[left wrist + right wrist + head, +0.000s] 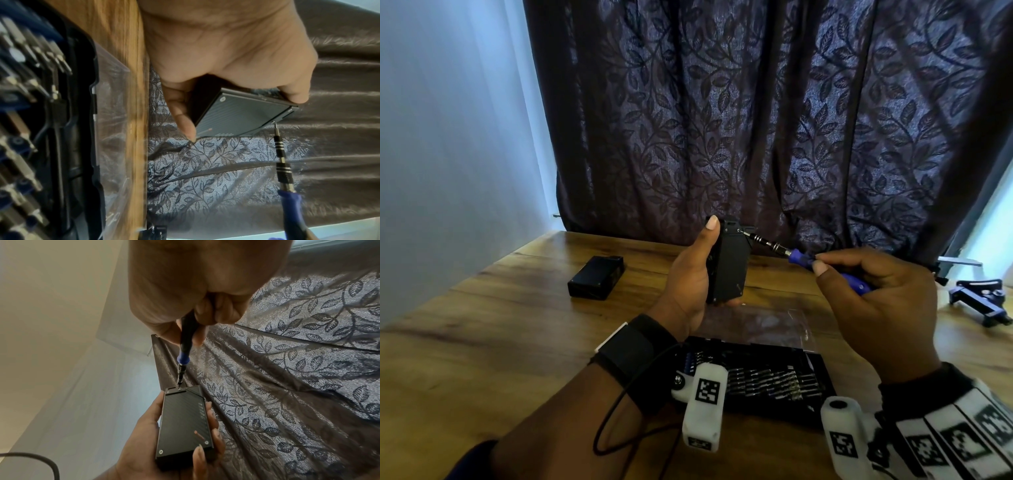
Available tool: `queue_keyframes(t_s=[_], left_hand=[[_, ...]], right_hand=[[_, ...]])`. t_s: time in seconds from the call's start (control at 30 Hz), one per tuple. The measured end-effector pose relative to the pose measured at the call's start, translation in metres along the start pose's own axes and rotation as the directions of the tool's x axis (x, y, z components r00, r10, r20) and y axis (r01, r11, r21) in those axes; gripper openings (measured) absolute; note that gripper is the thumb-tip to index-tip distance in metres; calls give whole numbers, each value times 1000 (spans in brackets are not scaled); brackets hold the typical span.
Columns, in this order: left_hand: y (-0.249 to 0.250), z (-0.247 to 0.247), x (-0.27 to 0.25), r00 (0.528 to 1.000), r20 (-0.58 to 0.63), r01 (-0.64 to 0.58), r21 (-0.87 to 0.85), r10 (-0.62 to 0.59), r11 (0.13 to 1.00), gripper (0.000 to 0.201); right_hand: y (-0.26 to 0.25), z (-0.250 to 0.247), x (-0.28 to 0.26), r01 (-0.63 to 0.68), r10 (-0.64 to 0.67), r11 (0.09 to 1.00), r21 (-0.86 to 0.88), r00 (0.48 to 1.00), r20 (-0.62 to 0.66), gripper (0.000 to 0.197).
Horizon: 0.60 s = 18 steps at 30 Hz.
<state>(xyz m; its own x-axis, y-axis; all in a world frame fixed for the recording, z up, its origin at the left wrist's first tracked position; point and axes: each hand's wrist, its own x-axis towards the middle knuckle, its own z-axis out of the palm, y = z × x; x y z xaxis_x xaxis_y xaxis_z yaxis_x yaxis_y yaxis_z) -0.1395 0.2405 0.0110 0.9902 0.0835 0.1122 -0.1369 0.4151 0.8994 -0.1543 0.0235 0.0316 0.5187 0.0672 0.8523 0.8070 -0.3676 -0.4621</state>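
My left hand (697, 274) grips a flat black ribbed device (729, 263) upright above the wooden table (482, 325), thumb along one edge and fingers along the other. In the right wrist view the device (180, 423) shows small screws at its corners. My right hand (873, 291) holds a blue-handled precision screwdriver (825, 270) between thumb and fingers. Its thin bit (179, 382) meets a screw at the device's top corner. In the left wrist view the screwdriver (282, 162) touches the device (242, 116) at its corner, held by my left hand (226, 56).
An open black case of several screwdriver bits (767, 380) lies near the table's front edge, with a clear plastic bag (763, 325) behind it. A second black box (595, 277) rests at the left. A blue metal clamp (979, 301) sits at the right edge. A dark leaf-patterned curtain (756, 120) hangs behind.
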Motion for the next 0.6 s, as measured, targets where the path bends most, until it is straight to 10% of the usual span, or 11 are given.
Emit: queue_keyframes(t_s=[0.6], left_hand=[[7, -4, 7, 995, -81, -41, 240, 62, 970, 90]], right_hand=[[6, -7, 4, 36, -30, 997, -75, 996, 82, 14]])
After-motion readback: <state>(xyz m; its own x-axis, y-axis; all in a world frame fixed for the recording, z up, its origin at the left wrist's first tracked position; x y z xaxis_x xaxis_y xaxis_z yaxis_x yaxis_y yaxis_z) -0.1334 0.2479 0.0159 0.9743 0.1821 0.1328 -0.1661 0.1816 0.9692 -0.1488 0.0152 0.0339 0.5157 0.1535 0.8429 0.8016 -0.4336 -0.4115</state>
